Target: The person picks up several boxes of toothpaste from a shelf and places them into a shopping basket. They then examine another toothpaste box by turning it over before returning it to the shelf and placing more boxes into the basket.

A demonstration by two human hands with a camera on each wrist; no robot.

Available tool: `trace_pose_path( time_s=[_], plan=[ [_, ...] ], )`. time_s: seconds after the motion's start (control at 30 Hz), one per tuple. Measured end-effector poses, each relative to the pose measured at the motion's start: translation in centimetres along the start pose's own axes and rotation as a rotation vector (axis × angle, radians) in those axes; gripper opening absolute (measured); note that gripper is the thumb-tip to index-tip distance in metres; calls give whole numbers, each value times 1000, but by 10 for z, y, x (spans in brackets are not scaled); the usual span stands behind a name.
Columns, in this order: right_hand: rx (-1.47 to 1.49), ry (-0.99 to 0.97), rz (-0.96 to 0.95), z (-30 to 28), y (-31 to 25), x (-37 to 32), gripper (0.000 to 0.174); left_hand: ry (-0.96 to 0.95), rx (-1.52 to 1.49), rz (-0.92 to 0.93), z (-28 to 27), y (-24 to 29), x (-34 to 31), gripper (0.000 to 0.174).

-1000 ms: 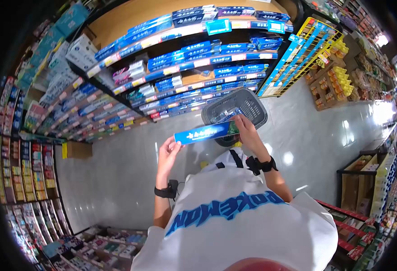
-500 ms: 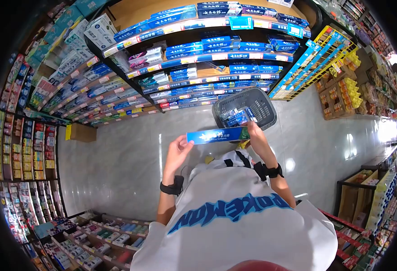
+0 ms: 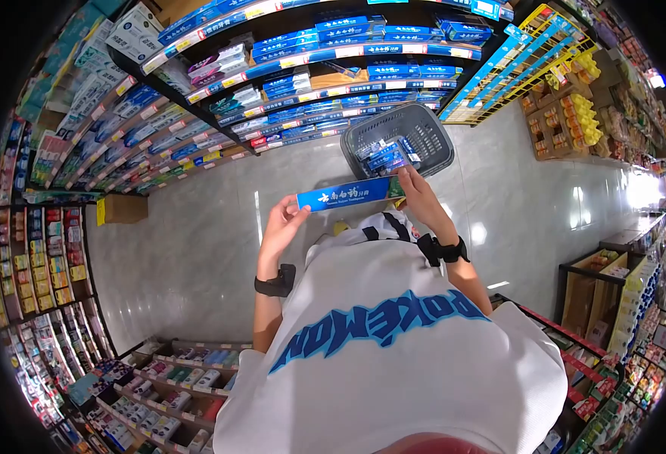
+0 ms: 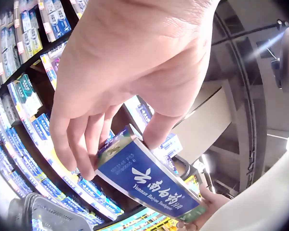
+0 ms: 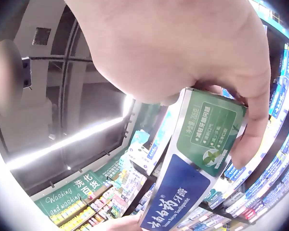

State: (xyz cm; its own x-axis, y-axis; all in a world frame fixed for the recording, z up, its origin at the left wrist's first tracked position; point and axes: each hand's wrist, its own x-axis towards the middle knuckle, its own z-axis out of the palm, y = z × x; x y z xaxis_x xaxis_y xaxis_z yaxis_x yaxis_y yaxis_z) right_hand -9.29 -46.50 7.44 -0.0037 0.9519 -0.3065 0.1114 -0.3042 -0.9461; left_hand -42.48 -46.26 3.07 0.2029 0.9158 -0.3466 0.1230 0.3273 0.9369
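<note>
A long blue toothpaste box [image 3: 348,194] with white lettering and a green end is held level in front of the white shirt. My left hand [image 3: 281,225] pinches its left end between thumb and fingers. At the green end, my right hand [image 3: 421,200] grips with thumb and fingers on opposite sides. In the left wrist view the printed face of the toothpaste box [image 4: 149,180] shows below the left hand [image 4: 130,62]. The right wrist view shows the green panel of the toothpaste box [image 5: 209,137] under the right hand [image 5: 192,53].
Beyond the box, a grey shopping basket [image 3: 437,155] on the floor contains several blue packages [image 3: 386,155]. Toothpaste shelves [image 3: 333,91] curve ahead. A yellow wire rack [image 3: 511,68] stands right of them, and a cardboard carton [image 3: 125,209] sits on the floor at left.
Both hands keep hold of the toothpaste box, which now tilts slightly, its right end higher in the head view. The head view has shifted, so shelves and basket appear higher than half a second ago.
</note>
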Motion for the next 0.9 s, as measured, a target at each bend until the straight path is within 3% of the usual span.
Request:
trace_pose_path(
  time_s=[0.37, 0.47, 0.67, 0.9],
  plan=[
    [-78, -31, -3, -17, 24, 5, 50, -39, -13, 1, 9, 3, 11, 38],
    [46, -32, -26, -18, 20, 3, 49, -41, -3, -7, 11, 8, 14, 37],
    [-11, -67, 35, -20, 25, 7, 52, -48, -36, 19, 8, 8, 22, 34],
    [-108, -103, -40, -25, 20, 21, 54, -12, 0, 13, 6, 10, 27, 33]
  ],
)
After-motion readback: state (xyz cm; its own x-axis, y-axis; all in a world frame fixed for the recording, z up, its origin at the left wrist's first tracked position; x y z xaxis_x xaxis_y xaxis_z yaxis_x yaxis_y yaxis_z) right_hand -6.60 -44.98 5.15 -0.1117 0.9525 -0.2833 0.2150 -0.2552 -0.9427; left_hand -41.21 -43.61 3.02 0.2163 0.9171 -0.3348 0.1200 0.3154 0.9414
